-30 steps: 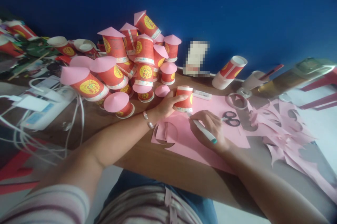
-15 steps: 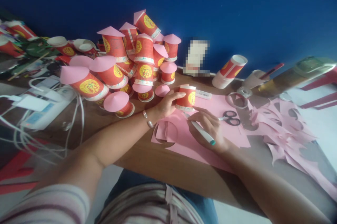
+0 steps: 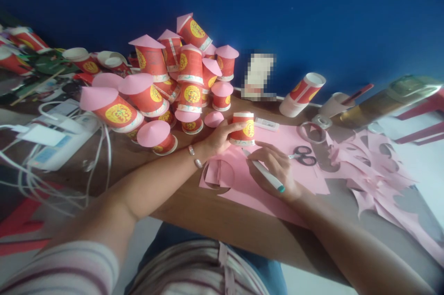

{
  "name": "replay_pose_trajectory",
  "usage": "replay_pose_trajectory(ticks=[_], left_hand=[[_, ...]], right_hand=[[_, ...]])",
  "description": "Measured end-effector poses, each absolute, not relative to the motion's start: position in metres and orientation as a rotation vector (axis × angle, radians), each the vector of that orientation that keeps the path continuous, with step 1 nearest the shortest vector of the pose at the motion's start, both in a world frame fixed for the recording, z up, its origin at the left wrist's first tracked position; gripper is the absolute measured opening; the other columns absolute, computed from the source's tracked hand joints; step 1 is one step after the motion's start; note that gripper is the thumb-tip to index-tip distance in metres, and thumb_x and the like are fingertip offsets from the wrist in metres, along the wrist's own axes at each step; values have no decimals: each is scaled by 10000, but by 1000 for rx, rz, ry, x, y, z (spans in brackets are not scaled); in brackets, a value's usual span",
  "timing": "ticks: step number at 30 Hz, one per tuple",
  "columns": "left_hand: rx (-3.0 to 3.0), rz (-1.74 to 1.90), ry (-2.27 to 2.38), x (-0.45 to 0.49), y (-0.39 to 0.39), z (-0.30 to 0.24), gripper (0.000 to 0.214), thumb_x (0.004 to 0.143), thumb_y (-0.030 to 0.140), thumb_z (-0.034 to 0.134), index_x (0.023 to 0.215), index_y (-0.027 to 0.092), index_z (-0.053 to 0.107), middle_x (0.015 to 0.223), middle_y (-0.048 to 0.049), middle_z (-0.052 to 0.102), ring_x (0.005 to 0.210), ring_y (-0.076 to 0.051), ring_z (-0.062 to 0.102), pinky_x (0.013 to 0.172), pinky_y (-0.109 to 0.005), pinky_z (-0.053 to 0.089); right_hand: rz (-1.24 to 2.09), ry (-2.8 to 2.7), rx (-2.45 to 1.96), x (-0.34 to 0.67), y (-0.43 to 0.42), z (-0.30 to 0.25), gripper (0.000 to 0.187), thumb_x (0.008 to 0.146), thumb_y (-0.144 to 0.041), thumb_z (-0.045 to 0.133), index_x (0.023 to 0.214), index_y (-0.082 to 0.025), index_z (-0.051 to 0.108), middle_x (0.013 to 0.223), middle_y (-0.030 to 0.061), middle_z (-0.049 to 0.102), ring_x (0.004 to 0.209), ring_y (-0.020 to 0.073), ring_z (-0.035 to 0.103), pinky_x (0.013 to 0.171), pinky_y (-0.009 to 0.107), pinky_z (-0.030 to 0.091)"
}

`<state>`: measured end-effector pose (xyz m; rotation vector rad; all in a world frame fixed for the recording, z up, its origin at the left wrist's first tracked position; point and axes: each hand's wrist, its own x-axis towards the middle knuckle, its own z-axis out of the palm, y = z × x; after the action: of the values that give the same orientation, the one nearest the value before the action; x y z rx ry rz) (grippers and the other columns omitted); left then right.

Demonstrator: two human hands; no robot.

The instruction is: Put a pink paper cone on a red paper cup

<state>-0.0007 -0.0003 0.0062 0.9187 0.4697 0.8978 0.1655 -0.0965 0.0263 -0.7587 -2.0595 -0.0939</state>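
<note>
My left hand [image 3: 218,137] grips a red paper cup [image 3: 243,129] that stands upside down on a pink paper sheet [image 3: 277,142]. My right hand [image 3: 275,169] holds a white pen with a green cap [image 3: 264,171], its tip touching the sheet at the cup's rim. The sheet lies on a wooden table [image 3: 204,212]. A circular hole with a folded pink piece in it [image 3: 217,175] shows in the sheet just below my left wrist.
A heap of red cups with pink cone lids [image 3: 173,82] fills the table's back left. Black scissors [image 3: 303,155], a tape roll [image 3: 312,132] and pink paper offcuts [image 3: 374,165] lie to the right. White cables [image 3: 58,147] sprawl on the left.
The cup has turned a little in my left hand, bringing its yellow emblem further round, and the pen tip has crept along the rim. Both arms stay in place.
</note>
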Motion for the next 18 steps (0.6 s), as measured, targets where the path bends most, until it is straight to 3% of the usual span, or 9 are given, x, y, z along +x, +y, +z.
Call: replay_pose_trajectory(ticks=[6, 18], left_hand=[[868, 888, 469, 0, 4, -1, 273, 814, 368, 754, 1017, 189, 720, 970, -44, 723, 909, -211, 687, 792, -347, 527], [842, 919, 459, -1, 2, 5, 361, 803, 373, 750, 1087, 149, 755, 1082, -101, 764, 1058, -274, 695, 937, -399, 523]], right_hand=[[-89, -2077, -747, 166, -97, 26, 242, 870, -31, 650, 1017, -210, 580, 762, -3, 716, 646, 160, 697, 876, 447, 660], [-68, -2077, -725, 165, -97, 27, 218, 883, -44, 612, 1002, -225, 597, 753, -25, 707, 646, 147, 683, 879, 426, 657]])
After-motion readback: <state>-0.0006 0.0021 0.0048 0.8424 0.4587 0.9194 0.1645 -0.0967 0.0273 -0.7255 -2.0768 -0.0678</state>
